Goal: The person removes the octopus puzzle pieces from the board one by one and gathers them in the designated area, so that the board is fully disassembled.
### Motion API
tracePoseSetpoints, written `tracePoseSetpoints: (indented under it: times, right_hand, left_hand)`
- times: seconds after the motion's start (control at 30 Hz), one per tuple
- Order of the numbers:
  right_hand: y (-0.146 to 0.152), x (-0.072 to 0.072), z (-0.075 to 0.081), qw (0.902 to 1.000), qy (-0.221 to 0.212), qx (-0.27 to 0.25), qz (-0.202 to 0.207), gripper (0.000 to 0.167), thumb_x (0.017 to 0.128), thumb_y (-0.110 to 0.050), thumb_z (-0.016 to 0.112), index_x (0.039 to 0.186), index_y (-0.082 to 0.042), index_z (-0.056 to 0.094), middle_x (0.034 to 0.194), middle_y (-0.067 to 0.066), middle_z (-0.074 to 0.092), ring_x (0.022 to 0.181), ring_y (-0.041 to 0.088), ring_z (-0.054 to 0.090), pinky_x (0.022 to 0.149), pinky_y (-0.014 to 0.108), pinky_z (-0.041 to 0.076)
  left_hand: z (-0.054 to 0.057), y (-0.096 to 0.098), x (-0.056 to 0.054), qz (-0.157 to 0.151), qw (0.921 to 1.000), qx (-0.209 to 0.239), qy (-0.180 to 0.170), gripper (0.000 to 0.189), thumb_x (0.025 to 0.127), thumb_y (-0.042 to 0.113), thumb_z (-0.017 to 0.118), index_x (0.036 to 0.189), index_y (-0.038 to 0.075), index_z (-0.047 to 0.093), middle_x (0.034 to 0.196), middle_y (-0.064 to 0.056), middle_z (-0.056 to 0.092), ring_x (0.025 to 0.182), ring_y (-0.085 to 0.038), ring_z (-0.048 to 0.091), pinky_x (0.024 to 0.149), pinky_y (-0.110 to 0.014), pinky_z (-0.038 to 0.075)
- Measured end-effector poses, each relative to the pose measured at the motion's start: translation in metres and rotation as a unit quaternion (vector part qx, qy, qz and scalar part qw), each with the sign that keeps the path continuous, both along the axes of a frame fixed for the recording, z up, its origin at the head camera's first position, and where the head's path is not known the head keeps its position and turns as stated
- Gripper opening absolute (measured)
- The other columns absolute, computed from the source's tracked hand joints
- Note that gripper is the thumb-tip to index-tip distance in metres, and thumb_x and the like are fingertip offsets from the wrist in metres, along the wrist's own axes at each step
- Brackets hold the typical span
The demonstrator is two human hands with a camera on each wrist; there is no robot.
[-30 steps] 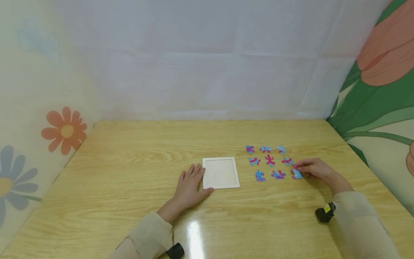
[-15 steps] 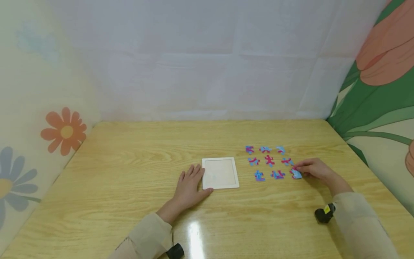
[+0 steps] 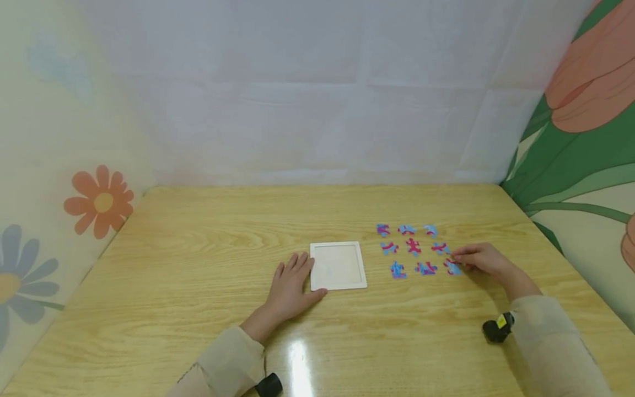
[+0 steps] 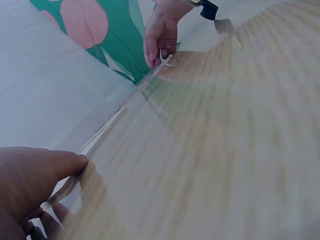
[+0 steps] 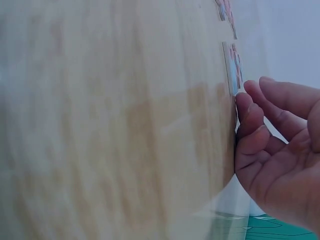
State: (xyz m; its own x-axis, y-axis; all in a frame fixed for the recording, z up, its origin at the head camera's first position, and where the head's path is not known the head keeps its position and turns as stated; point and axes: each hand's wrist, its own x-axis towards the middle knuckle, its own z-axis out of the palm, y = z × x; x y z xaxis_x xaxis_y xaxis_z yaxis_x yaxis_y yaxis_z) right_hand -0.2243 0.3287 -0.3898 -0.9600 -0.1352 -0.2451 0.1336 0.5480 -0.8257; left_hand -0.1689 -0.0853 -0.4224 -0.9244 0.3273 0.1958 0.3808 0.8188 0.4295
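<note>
My left hand (image 3: 290, 292) lies at the left edge of a white square puzzle frame (image 3: 313, 267), thumb at its lower edge. The left wrist view shows the thumb (image 4: 70, 162) against the thin frame, with fingertips partly hidden. My right hand (image 3: 481, 259) is beside the lower-right puzzle piece (image 3: 452, 268), its fingertips at or very near that piece. In the right wrist view, the thumb and index finger stand slightly apart, nothing seen between them. The remaining fingers (image 5: 250, 145) curl loosely against the table. The piece (image 5: 232, 70) lies flat.
Several blue and pink puzzle pieces lie in three rows, including a centre piece (image 3: 413, 246) and an upper-left piece (image 3: 382, 230). The wooden table (image 3: 198, 242) meets a white cloth backdrop (image 3: 297, 110). Painted side walls flank it.
The lower-right puzzle piece has shifted slightly left and its visible pattern has turned beneath the right fingertips. The left hand and the puzzle frame stay in place.
</note>
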Motion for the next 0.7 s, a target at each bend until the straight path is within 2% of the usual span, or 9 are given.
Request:
tracePoseSetpoints:
  times: [0.2,0.5,0.7]
  right_hand:
    - [0.0,0.0,0.001,1.0,-0.003,-0.007,0.001,0.037,0.084,-0.014,0.055,0.109,0.013,0.05,0.079,-0.004,0.058,0.063,0.011,0.047,0.057,0.027,0.041]
    - [-0.005,0.001,0.007,0.9974,0.01,-0.072,0.0,0.042,0.085,-0.012,0.054,0.112,0.017,0.044,0.08,-0.006,0.057,0.065,0.007,0.049,0.059,0.024,0.043]
    - [-0.018,0.004,0.014,0.9974,0.034,-0.063,0.012,0.044,0.085,-0.016,0.054,0.113,0.017,0.044,0.086,-0.001,0.057,0.07,0.008,0.051,0.063,0.024,0.044]
  left_hand:
    - [0.0,-0.001,0.0,0.001,1.0,0.001,0.002,0.072,0.074,0.043,0.062,0.127,-0.002,0.04,0.133,-0.019,0.031,0.124,-0.035,0.019,0.096,-0.052,0.011]
    - [-0.001,-0.002,-0.001,0.0,1.0,-0.001,0.004,0.071,0.074,0.042,0.062,0.126,-0.002,0.041,0.133,-0.02,0.031,0.123,-0.035,0.02,0.095,-0.052,0.012]
    - [-0.002,-0.001,-0.001,0.002,1.0,-0.005,-0.003,0.075,0.074,0.045,0.061,0.128,-0.001,0.038,0.134,-0.018,0.03,0.125,-0.033,0.018,0.096,-0.051,0.009]
